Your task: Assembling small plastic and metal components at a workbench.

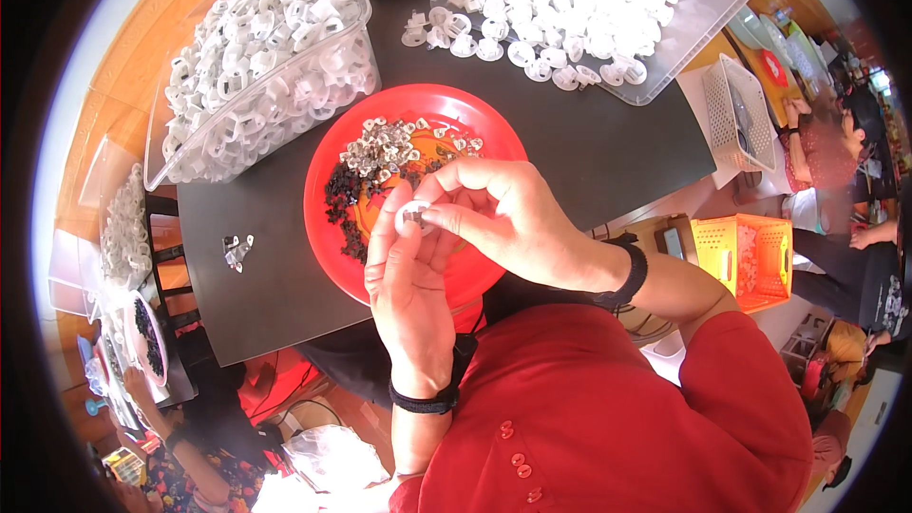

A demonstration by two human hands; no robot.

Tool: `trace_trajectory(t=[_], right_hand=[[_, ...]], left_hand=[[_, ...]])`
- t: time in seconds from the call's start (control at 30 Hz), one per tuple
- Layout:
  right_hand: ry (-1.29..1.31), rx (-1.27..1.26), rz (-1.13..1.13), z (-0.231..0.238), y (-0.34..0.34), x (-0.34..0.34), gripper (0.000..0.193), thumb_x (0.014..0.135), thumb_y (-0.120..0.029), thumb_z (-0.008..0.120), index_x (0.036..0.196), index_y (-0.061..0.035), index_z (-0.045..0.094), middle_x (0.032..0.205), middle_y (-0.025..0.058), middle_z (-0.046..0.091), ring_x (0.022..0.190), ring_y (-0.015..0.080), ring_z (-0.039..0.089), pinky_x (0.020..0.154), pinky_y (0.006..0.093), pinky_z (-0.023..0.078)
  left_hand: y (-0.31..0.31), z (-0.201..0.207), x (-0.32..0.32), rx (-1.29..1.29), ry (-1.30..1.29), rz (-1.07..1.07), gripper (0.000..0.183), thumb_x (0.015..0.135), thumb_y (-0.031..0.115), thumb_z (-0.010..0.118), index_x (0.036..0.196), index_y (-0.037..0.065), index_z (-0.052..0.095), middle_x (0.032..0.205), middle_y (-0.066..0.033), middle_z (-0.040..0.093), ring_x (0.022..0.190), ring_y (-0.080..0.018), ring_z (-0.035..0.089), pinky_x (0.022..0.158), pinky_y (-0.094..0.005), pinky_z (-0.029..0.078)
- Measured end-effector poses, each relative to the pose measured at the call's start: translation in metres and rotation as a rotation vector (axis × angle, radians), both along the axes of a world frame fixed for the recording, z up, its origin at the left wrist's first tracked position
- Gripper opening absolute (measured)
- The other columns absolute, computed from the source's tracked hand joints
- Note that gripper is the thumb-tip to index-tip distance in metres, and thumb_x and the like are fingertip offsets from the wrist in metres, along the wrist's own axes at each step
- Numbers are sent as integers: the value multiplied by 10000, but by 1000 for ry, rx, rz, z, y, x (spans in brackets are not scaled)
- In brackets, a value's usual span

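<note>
Above a red round tray, both my hands meet at a small white round plastic part with a grey piece in its middle. My left hand pinches the part between thumb and fingers. From the right, my right hand presses thumb and forefinger on its edge; whether it also holds a tiny piece is hidden. In the tray lie a heap of small silvery metal pieces and many small black pieces, partly covered by my hands.
A clear bin heaped with white parts stands at the back left of the dark table. White round parts spill from a tipped clear bin at the back right. A few metal pieces lie left. An orange crate and other people are around.
</note>
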State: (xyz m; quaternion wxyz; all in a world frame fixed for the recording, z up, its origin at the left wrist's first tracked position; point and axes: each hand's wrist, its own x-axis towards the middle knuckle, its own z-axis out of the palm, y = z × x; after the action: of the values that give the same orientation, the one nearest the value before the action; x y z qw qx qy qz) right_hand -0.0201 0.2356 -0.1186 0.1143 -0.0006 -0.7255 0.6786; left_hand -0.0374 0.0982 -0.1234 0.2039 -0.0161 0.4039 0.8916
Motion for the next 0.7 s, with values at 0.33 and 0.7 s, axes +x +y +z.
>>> trace_trajectory(t=[0.33, 0.7], right_hand=[[-17, -91, -14, 7, -3, 0, 106, 911, -53, 619, 963, 38, 631, 831, 62, 675, 695, 81, 618, 594, 232, 494], [12, 87, -6, 11, -1, 1, 97, 924, -34, 607, 998, 26, 623, 905, 46, 664, 808, 63, 623, 685, 224, 518]], left_hand=[[0, 7, 2, -111, -23, 21, 415, 977, 113, 481, 1362, -28, 415, 1275, -178, 555, 1184, -285, 569, 1027, -410, 449], [-1, 6, 0, -120, -40, 21, 381, 967, 83, 487, 1331, -26, 462, 1248, -159, 579, 1155, -260, 588, 999, -392, 476]])
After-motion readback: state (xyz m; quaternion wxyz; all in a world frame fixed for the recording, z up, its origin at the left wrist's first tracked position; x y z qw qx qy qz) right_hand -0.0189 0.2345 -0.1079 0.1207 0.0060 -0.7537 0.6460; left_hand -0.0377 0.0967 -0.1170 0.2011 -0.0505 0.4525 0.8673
